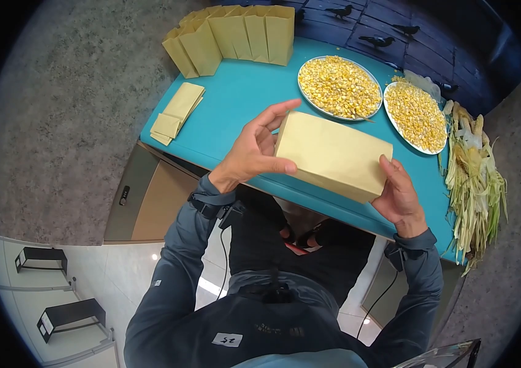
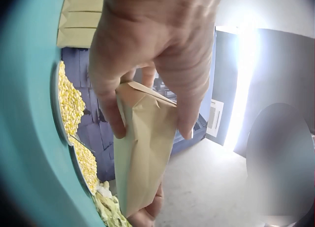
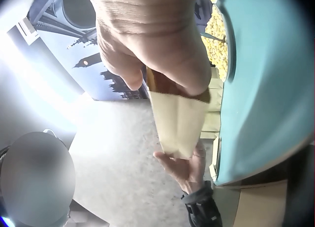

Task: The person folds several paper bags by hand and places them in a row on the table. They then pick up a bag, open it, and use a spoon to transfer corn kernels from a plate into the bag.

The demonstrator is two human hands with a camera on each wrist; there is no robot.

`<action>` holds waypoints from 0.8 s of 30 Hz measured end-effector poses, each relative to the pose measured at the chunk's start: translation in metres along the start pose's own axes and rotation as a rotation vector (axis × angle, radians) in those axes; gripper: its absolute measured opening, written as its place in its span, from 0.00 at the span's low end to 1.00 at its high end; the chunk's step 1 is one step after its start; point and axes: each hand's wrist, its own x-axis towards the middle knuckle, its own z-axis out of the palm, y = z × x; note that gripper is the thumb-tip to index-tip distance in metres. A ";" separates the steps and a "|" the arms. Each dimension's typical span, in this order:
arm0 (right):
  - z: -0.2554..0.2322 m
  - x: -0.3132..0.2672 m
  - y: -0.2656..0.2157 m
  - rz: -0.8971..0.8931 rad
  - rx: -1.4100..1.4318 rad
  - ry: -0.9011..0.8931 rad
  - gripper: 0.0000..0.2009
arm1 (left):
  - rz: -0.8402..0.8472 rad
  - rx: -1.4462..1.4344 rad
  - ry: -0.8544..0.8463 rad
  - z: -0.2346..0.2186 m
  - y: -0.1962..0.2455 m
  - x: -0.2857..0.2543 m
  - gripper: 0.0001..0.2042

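A tan paper bag [image 1: 334, 153], opened into a box shape, lies sideways in the air between both hands, over the table's front edge. My left hand [image 1: 254, 147] holds its folded bottom end, thumb on the near side and fingers at the far side. In the left wrist view, the fingers of that hand straddle the creased end of the bag [image 2: 145, 148]. At the other end my right hand [image 1: 400, 193] grips the rim, thumb on the outside. The right wrist view shows the bag's mouth open, with fingers of the right hand [image 3: 152, 45] reaching inside it.
Several standing paper bags [image 1: 236, 37] line the back left of the teal table [image 1: 242, 86]. Flat folded bags [image 1: 177, 113] lie at the left. Two plates of corn kernels [image 1: 340, 87] [image 1: 417, 116] sit behind the hands, with corn husks [image 1: 472, 190] at the right edge.
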 end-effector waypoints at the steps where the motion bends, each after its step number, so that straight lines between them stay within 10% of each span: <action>1: 0.001 0.000 -0.001 -0.005 0.045 0.015 0.20 | 0.069 0.056 -0.039 0.001 0.000 0.000 0.64; 8: -0.008 -0.001 -0.002 -0.226 -0.639 0.076 0.18 | 0.041 0.009 0.055 0.002 -0.007 -0.007 0.63; 10: -0.002 -0.007 -0.007 -0.258 -0.925 -0.006 0.17 | -0.388 -0.575 0.035 -0.001 -0.006 -0.007 0.56; 14: 0.000 -0.008 -0.015 -0.245 -1.068 -0.121 0.18 | -0.279 -0.299 -0.008 0.004 -0.008 -0.005 0.51; 24: -0.009 -0.001 -0.005 -0.011 -0.134 -0.062 0.22 | -0.112 -0.090 -0.014 0.000 -0.008 0.000 0.50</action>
